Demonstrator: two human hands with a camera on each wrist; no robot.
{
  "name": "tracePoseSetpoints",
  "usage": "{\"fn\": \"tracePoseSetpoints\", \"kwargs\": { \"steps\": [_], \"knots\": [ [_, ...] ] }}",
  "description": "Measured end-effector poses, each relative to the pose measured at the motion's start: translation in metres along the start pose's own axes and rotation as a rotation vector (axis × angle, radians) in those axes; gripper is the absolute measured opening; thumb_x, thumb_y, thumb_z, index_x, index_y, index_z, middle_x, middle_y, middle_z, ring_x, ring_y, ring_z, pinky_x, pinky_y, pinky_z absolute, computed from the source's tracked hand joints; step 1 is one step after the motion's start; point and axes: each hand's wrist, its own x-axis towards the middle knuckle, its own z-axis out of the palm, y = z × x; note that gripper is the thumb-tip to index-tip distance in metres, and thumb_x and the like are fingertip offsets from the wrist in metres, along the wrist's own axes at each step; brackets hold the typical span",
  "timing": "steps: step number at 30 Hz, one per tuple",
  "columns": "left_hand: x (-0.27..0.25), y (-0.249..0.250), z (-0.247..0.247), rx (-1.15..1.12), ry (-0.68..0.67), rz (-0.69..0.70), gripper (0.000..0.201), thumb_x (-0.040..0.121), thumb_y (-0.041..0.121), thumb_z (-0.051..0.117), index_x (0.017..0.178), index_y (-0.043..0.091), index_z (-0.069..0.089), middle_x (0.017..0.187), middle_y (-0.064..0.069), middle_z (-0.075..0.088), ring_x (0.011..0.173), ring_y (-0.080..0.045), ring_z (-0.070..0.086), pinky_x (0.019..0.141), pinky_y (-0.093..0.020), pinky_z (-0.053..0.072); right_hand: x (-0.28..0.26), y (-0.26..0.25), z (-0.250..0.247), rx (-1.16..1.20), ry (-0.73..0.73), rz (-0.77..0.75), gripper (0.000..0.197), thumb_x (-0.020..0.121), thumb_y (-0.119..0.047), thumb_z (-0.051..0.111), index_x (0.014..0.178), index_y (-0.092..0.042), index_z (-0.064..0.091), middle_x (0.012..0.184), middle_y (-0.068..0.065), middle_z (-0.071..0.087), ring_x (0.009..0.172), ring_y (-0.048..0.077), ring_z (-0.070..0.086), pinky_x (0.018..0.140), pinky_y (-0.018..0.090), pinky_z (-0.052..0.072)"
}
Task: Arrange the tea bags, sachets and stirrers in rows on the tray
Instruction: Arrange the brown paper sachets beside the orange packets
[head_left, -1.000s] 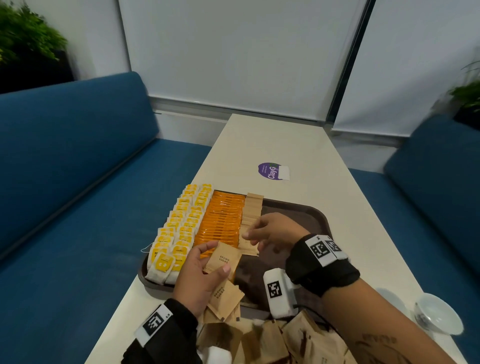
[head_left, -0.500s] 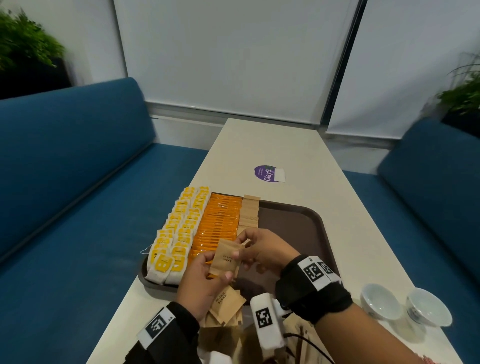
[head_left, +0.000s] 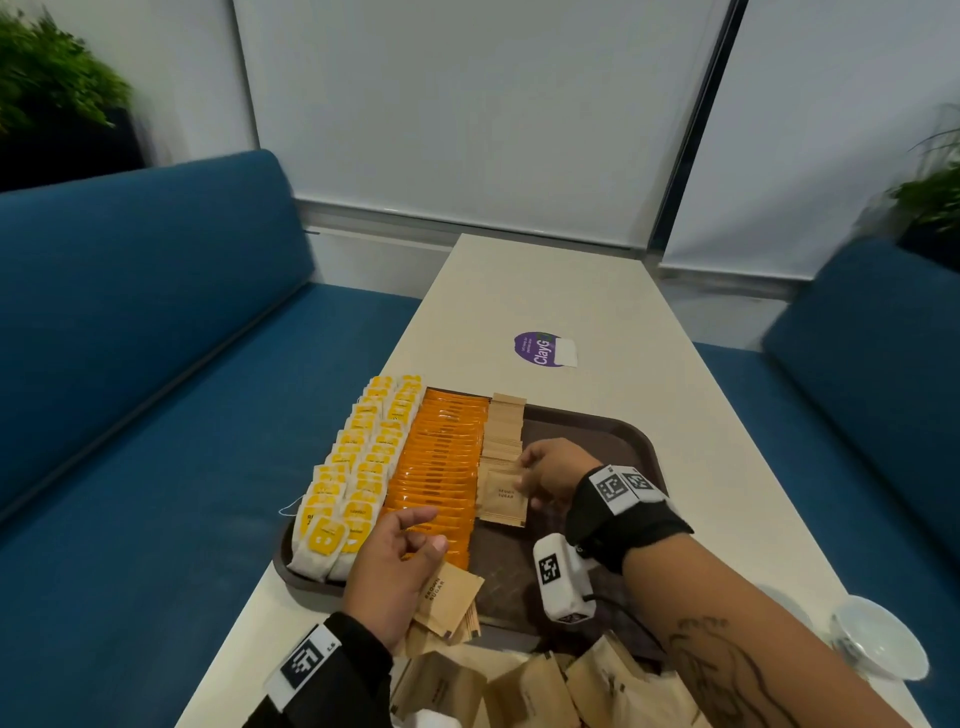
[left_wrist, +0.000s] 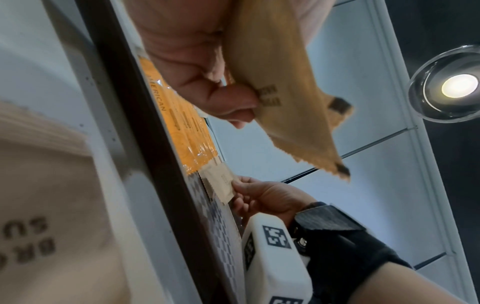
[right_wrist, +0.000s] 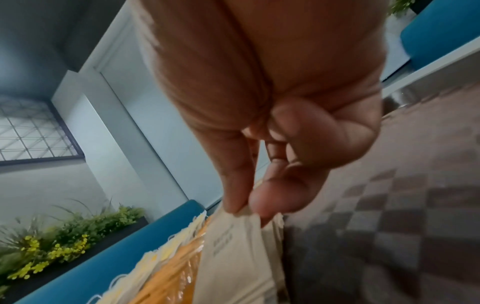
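A dark brown tray holds rows of yellow tea bags, orange sachets and brown sugar sachets. My right hand pinches one brown sugar sachet by its right edge at the near end of the brown row. My left hand hovers over the tray's near left corner and holds a few brown sugar sachets against its palm, thumb and forefinger apart above them. I see no stirrers.
A loose heap of brown sachets lies on the white table in front of the tray. A small white bowl stands at the near right. A purple sticker is beyond the tray. Blue sofas flank the table.
My right hand took the sachet from the left hand and carried it forward to the near end of the brown row. The left hand drew back towards me with the other sachets.
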Motion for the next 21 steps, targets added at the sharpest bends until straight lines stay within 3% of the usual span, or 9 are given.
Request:
{"fn": "tracePoseSetpoints", "kwargs": {
  "steps": [5, 7, 9, 11, 14, 18, 21],
  "knots": [
    [0.003, -0.003, -0.003, -0.001, 0.008, -0.013, 0.024, 0.087, 0.002, 0.059, 0.103, 0.020, 0.057, 0.079, -0.012, 0.055, 0.076, -0.025, 0.058, 0.072, -0.036, 0.048, 0.014, -0.003, 0.010, -0.137, -0.005, 0.019, 0.015, 0.088, -0.005, 0.062, 0.096, -0.014, 0.054, 0.098, 0.008, 0.064, 0.060, 0.011, 0.055, 0.057, 0.020, 0.047],
    [0.004, -0.004, -0.003, 0.001, 0.014, -0.018, 0.024, 0.087, 0.003, 0.059, 0.104, 0.019, 0.057, 0.079, -0.011, 0.055, 0.077, -0.025, 0.058, 0.073, -0.037, 0.048, 0.019, -0.003, 0.014, -0.226, 0.000, 0.018, 0.018, 0.088, -0.010, 0.063, 0.104, -0.014, 0.055, 0.094, 0.005, 0.064, 0.069, 0.012, 0.059, 0.067, 0.022, 0.051],
    [0.004, -0.004, -0.003, 0.001, 0.016, -0.017, 0.023, 0.087, 0.003, 0.059, 0.103, 0.019, 0.057, 0.077, -0.009, 0.055, 0.075, -0.024, 0.058, 0.070, -0.035, 0.048, 0.026, -0.001, 0.018, -0.345, 0.025, 0.014, 0.025, 0.088, -0.016, 0.064, 0.111, -0.012, 0.055, 0.099, 0.005, 0.068, 0.086, 0.016, 0.066, 0.085, 0.030, 0.053],
    [0.003, -0.003, -0.002, 0.004, 0.015, -0.011, 0.023, 0.088, 0.003, 0.059, 0.103, 0.020, 0.056, 0.077, -0.009, 0.055, 0.074, -0.023, 0.058, 0.069, -0.033, 0.048, 0.031, 0.001, 0.021, -0.398, 0.057, 0.013, 0.027, 0.087, -0.021, 0.065, 0.111, -0.011, 0.056, 0.096, 0.004, 0.069, 0.092, 0.018, 0.067, 0.092, 0.033, 0.052],
    [0.002, -0.001, 0.000, 0.014, 0.008, -0.003, 0.022, 0.088, 0.003, 0.058, 0.100, 0.022, 0.055, 0.074, -0.006, 0.054, 0.072, -0.021, 0.058, 0.065, -0.029, 0.048, 0.034, 0.001, 0.019, -0.452, 0.079, 0.038, 0.026, 0.086, -0.027, 0.066, 0.103, -0.009, 0.059, 0.077, 0.001, 0.063, 0.082, 0.017, 0.063, 0.088, 0.031, 0.052],
    [0.002, 0.002, 0.001, 0.023, 0.013, 0.005, 0.021, 0.088, 0.005, 0.058, 0.102, 0.021, 0.055, 0.075, -0.006, 0.055, 0.073, -0.021, 0.060, 0.064, -0.029, 0.048, 0.017, -0.001, 0.014, -0.237, 0.087, -0.097, 0.021, 0.084, -0.028, 0.069, 0.084, -0.013, 0.055, 0.092, 0.007, 0.065, 0.076, 0.016, 0.059, 0.072, 0.028, 0.051],
    [0.000, 0.004, 0.002, 0.014, 0.026, 0.001, 0.020, 0.089, 0.006, 0.058, 0.100, 0.023, 0.055, 0.081, -0.008, 0.058, 0.080, -0.024, 0.062, 0.071, -0.034, 0.052, -0.022, -0.007, 0.013, -0.134, -0.055, -0.215, 0.027, 0.081, -0.037, 0.070, 0.087, -0.017, 0.053, 0.080, 0.000, 0.063, 0.065, 0.010, 0.056, 0.057, 0.022, 0.045]
  ]
}}
